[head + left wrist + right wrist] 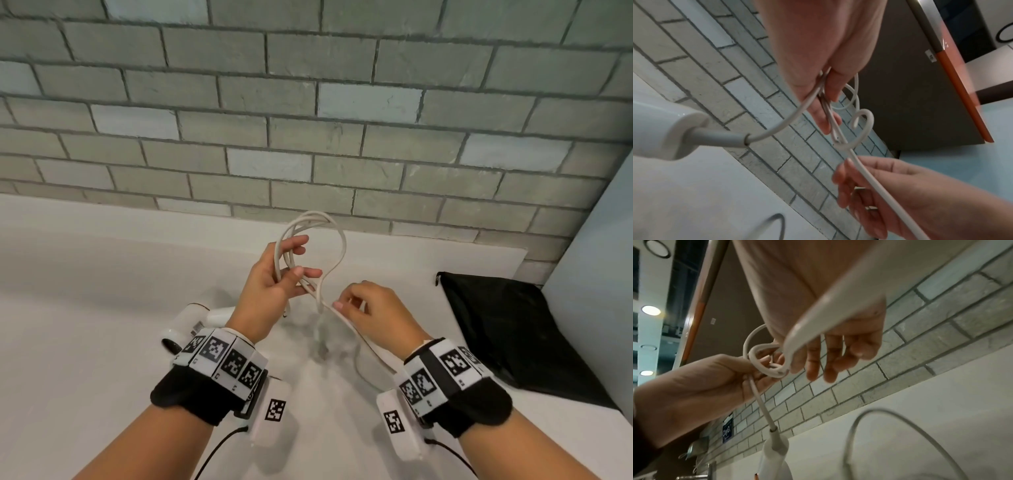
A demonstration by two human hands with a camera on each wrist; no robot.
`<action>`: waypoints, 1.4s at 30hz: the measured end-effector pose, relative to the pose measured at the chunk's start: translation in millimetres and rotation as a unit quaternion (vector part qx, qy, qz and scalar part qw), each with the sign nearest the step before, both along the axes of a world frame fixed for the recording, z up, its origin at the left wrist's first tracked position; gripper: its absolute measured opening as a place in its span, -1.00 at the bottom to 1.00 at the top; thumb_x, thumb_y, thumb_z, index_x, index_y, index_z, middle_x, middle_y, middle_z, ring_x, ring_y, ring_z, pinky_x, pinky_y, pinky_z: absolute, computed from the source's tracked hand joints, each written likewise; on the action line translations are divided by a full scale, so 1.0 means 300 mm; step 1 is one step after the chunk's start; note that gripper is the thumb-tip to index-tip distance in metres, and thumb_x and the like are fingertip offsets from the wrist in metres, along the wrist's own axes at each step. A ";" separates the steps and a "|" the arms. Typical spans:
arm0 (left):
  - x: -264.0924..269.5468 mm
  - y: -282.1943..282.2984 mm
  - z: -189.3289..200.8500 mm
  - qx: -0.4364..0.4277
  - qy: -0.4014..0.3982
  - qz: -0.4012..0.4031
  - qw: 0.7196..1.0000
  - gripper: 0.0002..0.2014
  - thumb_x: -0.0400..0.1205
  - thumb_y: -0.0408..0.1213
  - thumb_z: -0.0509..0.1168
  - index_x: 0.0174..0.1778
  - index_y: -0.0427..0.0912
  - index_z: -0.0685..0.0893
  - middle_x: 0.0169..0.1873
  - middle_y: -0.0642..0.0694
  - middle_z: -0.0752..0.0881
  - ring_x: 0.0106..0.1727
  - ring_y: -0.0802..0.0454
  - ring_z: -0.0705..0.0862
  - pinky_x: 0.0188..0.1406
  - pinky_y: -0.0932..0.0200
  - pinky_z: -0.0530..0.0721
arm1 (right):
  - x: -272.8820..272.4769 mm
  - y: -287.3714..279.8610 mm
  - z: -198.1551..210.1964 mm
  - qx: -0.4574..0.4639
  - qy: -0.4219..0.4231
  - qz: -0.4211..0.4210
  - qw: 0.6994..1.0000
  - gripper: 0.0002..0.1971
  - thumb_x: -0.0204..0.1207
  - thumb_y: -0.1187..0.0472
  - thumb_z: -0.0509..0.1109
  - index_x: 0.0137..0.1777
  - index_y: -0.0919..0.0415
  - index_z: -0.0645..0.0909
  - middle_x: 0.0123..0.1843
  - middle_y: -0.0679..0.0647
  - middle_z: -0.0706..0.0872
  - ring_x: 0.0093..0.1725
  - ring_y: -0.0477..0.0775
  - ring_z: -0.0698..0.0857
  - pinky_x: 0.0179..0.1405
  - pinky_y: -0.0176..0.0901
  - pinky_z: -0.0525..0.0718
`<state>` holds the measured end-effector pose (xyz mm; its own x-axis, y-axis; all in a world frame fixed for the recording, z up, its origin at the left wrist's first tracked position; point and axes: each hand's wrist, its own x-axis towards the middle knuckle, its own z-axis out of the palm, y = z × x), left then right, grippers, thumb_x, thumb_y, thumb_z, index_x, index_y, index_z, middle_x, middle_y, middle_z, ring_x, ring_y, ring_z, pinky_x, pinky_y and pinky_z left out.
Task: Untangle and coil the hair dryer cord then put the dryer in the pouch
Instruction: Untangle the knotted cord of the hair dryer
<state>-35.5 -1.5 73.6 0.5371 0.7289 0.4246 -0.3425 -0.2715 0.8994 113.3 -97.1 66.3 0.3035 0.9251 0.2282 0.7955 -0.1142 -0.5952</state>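
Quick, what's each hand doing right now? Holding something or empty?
Left hand: holds the gathered loops of the white cord.
Right hand: pinches the loose run of the same cord.

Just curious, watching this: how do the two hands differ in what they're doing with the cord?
The left hand is raised and grips several gathered loops of the cord; the right hand sits lower and pinches only one strand. The left hand's loops stand up above its fingers, while the right hand's strand trails down toward the counter. Both hold the same white cord, and both wear marker wristbands.
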 end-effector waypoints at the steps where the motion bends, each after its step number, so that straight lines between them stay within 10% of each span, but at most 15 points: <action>1: -0.005 0.001 0.004 -0.005 0.001 -0.010 1.000 -0.60 0.61 -0.59 0.12 0.13 0.03 0.55 0.04 -0.02 0.55 -0.12 0.13 0.80 -0.09 0.16 0.78 | -0.001 0.001 0.004 0.032 0.016 -0.007 0.999 -0.80 0.58 0.14 0.24 -0.02 0.19 0.66 -0.24 0.02 0.62 -0.26 0.00 0.56 -0.14 -0.16 0.48; 5: -0.012 -0.005 0.009 -0.021 0.009 -0.049 0.999 -0.75 0.61 -0.57 0.14 -0.10 -0.08 0.47 -0.02 0.02 0.67 -0.04 -0.01 0.80 -0.11 0.09 0.78 | -0.038 -0.006 0.073 0.117 0.261 0.063 0.956 -0.72 0.59 0.20 0.22 0.29 0.08 0.44 -0.07 0.06 0.61 -0.26 -0.05 0.60 -0.34 -0.18 0.56; 10: -0.022 0.004 0.010 -0.035 0.054 -0.087 0.994 -0.86 0.64 -0.45 0.13 -0.17 -0.13 0.43 0.11 -0.03 0.69 0.03 -0.06 0.77 -0.05 0.10 0.76 | -0.018 -0.020 0.151 0.155 0.341 0.092 0.923 -0.82 0.63 0.30 0.13 -0.20 0.20 0.47 -0.29 0.12 0.65 -0.52 -0.09 0.61 -0.59 -0.31 0.55; 20: -0.084 0.086 0.059 -0.179 -0.116 -0.032 0.976 -0.69 0.72 -0.20 -0.04 -0.28 -0.11 0.50 -0.46 0.08 0.61 -0.43 0.14 0.59 -0.39 0.24 0.69 | 0.200 -0.063 0.162 0.237 0.385 -0.166 0.876 -0.82 0.64 0.25 0.16 -0.22 0.12 0.41 -0.45 0.14 0.49 -0.81 -0.14 0.43 -0.83 -0.46 0.28; 28: -0.054 0.026 0.073 -0.068 0.119 -0.034 0.990 -0.90 0.59 -0.39 0.25 -0.06 -0.12 0.61 -0.47 -0.01 0.58 -0.55 0.07 0.57 -0.36 0.10 0.65 | 0.112 -0.080 0.206 0.246 0.391 0.019 0.887 -0.90 0.63 0.28 0.12 -0.06 0.13 0.45 -0.22 0.17 0.58 -0.35 0.06 0.75 -0.27 -0.25 0.76; 35: 0.035 -0.069 0.136 0.009 0.221 -0.093 0.971 -0.55 0.46 -0.20 0.45 0.24 0.10 0.51 0.18 -0.01 0.63 -0.48 0.01 0.65 -0.51 0.21 0.62 | 0.023 -0.105 0.255 0.203 0.302 0.152 0.919 -0.78 0.65 0.32 0.04 0.06 0.13 0.51 -0.26 0.18 0.55 -0.37 -0.05 0.68 -0.30 -0.26 0.71; 42: 0.089 -0.100 0.130 -0.032 0.166 -0.143 0.975 -0.85 0.54 -0.33 0.33 -0.01 -0.27 0.59 -0.37 -0.01 0.63 -0.64 0.13 0.39 -0.64 0.32 0.32 | 0.036 -0.134 0.229 0.195 0.376 0.156 0.892 -0.76 0.62 0.26 0.07 0.18 0.16 0.52 -0.36 0.14 0.60 -0.44 0.03 0.63 -0.46 -0.28 0.61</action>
<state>-8.8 -31.6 112.7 0.8224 0.5485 0.1510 -0.0827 -0.1473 0.9856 124.0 -137.2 135.1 0.2485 0.8857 0.3921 0.1121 0.3758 -0.9199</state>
